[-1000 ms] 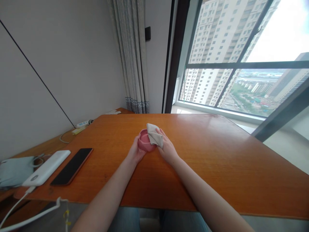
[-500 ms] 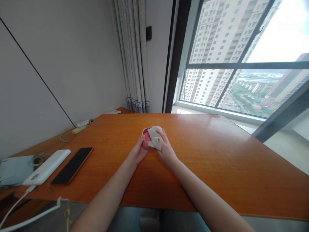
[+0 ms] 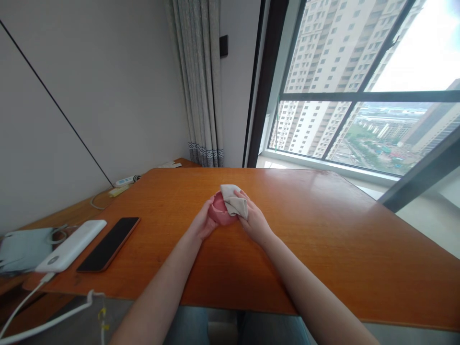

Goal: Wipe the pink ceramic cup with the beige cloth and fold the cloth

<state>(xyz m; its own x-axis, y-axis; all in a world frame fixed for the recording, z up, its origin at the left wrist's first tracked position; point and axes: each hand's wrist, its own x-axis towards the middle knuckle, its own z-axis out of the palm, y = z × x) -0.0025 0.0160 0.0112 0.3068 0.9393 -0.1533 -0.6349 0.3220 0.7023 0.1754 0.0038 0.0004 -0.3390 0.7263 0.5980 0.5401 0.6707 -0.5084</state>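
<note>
Above the middle of the wooden table [image 3: 323, 230], my left hand [image 3: 203, 221] grips the left side of a small pink bowl [image 3: 220, 214], which looks like an ashtray with a notched rim. The bowl is tilted, so part of its inside shows. My right hand [image 3: 254, 220] is closed on a light grey cloth [image 3: 235, 203] and presses it over the bowl's right rim. The cloth covers that side of the bowl, and the fingertips of my right hand are partly hidden in its folds.
At the table's left lie a black phone [image 3: 108, 244] and a white power bank [image 3: 72, 245] with a cable plugged in. A pale blue pouch [image 3: 23, 251] sits beyond them. A power strip [image 3: 124, 181] rests by the wall, and a window [image 3: 345, 96] is at the right.
The bowl has tipped and turned, showing more of its outer front side. My right hand and the cloth have shifted slightly right, toward the rim.
</note>
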